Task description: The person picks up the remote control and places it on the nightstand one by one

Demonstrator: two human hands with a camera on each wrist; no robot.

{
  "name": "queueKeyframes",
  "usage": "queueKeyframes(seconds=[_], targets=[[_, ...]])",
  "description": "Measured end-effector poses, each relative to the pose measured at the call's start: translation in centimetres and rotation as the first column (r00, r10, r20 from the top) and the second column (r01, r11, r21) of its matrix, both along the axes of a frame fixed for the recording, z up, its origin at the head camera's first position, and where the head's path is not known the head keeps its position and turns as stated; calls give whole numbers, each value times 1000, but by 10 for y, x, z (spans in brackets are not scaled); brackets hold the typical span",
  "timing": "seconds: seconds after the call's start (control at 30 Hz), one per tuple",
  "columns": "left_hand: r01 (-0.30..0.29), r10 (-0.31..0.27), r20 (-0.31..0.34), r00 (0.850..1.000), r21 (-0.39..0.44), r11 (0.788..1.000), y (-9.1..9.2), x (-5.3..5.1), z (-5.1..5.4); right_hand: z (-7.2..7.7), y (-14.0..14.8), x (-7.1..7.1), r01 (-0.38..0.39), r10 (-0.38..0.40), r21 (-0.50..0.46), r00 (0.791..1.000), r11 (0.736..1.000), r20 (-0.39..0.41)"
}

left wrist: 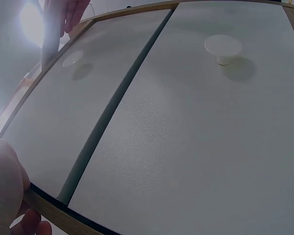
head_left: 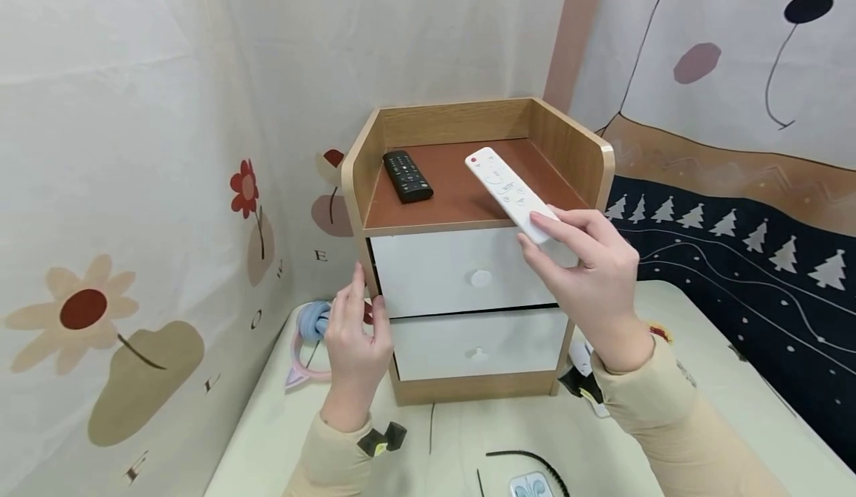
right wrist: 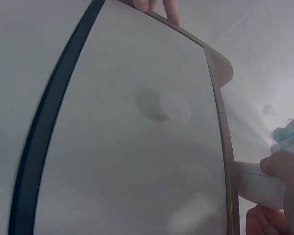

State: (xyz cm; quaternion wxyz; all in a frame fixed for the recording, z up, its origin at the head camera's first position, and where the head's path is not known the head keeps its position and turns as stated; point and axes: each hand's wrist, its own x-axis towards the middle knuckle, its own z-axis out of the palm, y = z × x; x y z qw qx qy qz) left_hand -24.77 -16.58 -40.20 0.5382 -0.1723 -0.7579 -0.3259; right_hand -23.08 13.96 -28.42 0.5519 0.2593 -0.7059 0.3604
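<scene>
My right hand (head_left: pixel 591 274) pinches the lower end of a white remote control (head_left: pixel 508 191), buttons facing up, above the front right part of the cabinet's top. The right wrist view shows the remote's end (right wrist: pixel 259 186) between thumb and fingers. With its fingers against the left side of the small wooden cabinet (head_left: pixel 461 389), my left hand (head_left: pixel 357 333) touches the edge beside the upper drawer (head_left: pixel 428 270). In the left wrist view its thumb side (left wrist: pixel 5 181) lies at that edge. A black remote control (head_left: pixel 408 176) lies on the brown top shelf at the left.
Below is a second white drawer (head_left: pixel 481 345) with a round knob. A pink cat-ear headband (head_left: pixel 309 367) and a blue coil (head_left: pixel 313 320) lie left of the cabinet. In front are a black cable (head_left: pixel 528 455) and a case with earphones (head_left: pixel 530 485). A white object (head_left: pixel 582 359) sits at right.
</scene>
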Motion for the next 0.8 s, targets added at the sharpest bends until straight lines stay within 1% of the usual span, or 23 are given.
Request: queueKeyframes(seconds=[0.07, 0.23, 0.3, 0.4, 0.47, 0.57, 0.67, 0.73, 0.8], targets=[[-2, 2, -8, 1000, -4, 1000, -1, 0, 0, 3, -5, -2, 22, -22, 22, 1000, 1000, 4], [11, -11, -13, 1000, 1, 1000, -1, 0, 0, 12, -14, -7, 50, -50, 58, 999, 997, -1], [9, -9, -28, 1000, -2, 1000, 0, 0, 0, 16, -16, -8, 71, -72, 97, 997, 993, 5], [2, -3, -59, 998, -9, 1000, 1, -1, -1, 23, -17, -8, 111, -118, 168, 993, 980, 32], [1, -1, -74, 997, -7, 1000, 1, -2, -1, 28, -18, -8, 128, -147, 213, 986, 969, 77], [0, 0, -80, 997, -6, 1000, 1, -3, -1, 38, -21, -8, 126, -176, 259, 968, 958, 181], [0, 0, -74, 997, -8, 1000, 1, -3, -1, 49, -26, -8, 106, -200, 311, 936, 945, 288], [0, 0, -69, 998, -7, 1000, 1, -3, -1, 56, -29, -9, 87, -212, 345, 915, 934, 343], [4, -5, -64, 998, -6, 1000, 1, -2, -1, 61, -33, -10, 66, -218, 376, 900, 924, 378]])
